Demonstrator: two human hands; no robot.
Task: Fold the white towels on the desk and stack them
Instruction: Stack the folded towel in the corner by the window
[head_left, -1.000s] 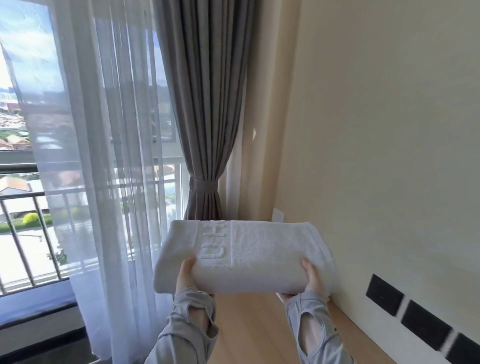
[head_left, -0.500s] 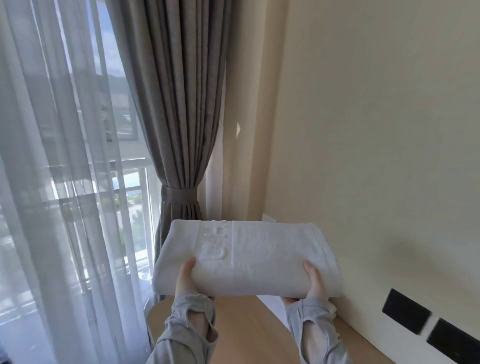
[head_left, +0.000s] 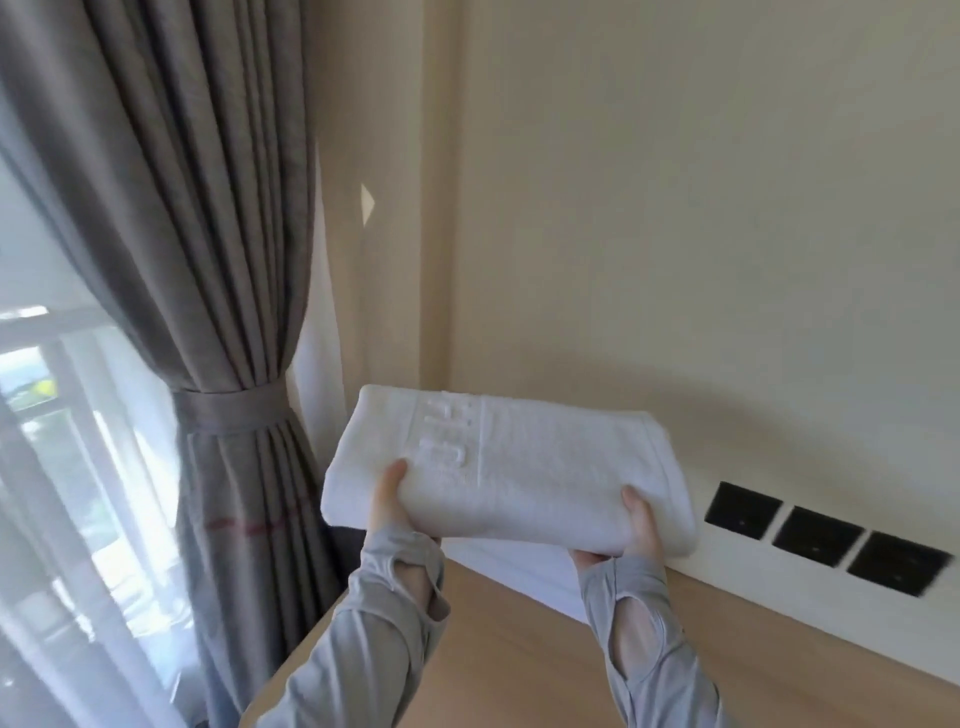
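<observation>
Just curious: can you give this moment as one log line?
left hand: grips folded towel | right hand: grips same towel | towel: held above desk, over white cloth | next: probably set down

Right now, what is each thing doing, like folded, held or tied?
held towel: folded, up above the desk
left hand: grips the held towel
right hand: grips the held towel
towel on the desk: lying flat, partly hidden
grey curtain: tied back

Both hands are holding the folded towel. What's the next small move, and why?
Probably lower the folded towel onto the white cloth lying on the desk just beneath it: left hand and right hand grip it in the air above that spot.
</observation>
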